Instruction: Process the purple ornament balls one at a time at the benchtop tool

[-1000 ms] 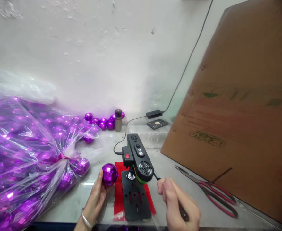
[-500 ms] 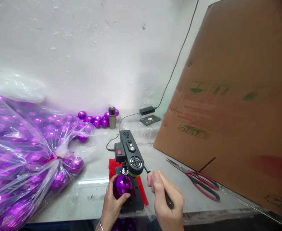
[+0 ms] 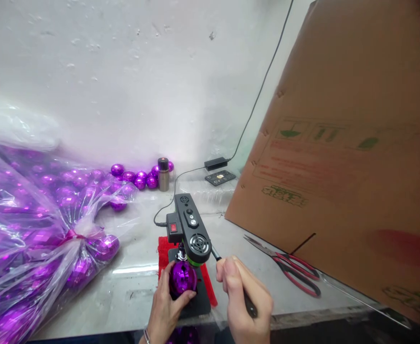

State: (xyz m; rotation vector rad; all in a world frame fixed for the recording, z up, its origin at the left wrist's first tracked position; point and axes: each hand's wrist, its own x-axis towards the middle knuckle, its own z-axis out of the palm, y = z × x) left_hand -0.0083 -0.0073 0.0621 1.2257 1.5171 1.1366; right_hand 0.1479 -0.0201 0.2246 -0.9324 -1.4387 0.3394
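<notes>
My left hand holds a shiny purple ball ornament between thumb and fingers, right under the head of a small black bench drill press. Whether the tool tip touches the ball is hidden by the machine's head. My right hand is wrapped round the black-handled lever that comes out of the machine's right side. Beneath the machine's dark base lies a red cloth. A red switch sits on the box at its left.
A clear bag of purple balls fills the left side. Loose balls, a small bottle, a power adapter and a phone stand at the back. Red-handled scissors lie right, before a big cardboard box.
The whole view has shifted slightly, so everything appears a little further left. Both hands keep their holds on the ball and the lever.
</notes>
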